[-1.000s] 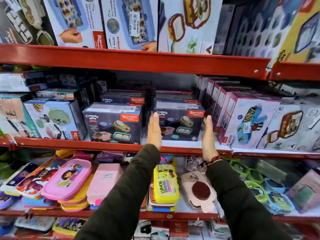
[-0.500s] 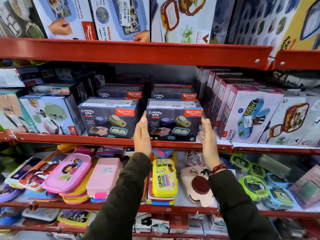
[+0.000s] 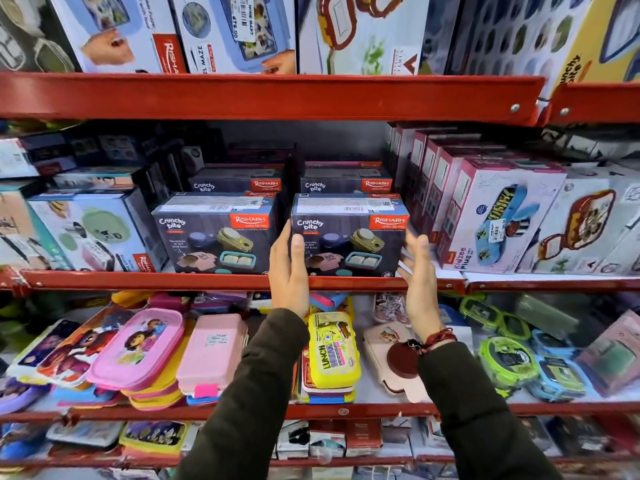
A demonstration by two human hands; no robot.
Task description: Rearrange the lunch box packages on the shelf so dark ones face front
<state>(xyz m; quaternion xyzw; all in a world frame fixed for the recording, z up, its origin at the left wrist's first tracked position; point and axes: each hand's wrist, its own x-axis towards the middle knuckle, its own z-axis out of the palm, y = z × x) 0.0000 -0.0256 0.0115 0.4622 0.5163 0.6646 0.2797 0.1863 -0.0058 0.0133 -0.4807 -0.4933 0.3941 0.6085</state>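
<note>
Left hand (image 3: 289, 268) flat against dark box (image 3: 349, 233) side — right hand (image 3: 417, 271) spread, just beside.

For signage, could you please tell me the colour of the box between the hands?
The box is dark navy-grey, clearest in head view.

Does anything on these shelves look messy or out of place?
Nothing looks spilled or damaged. The left dark box and the right dark box stand square at the middle shelf's front edge. The untidy spot is the lower shelf: the pink cartoon lunch box lies tilted on a loose, slumping pile.
</note>
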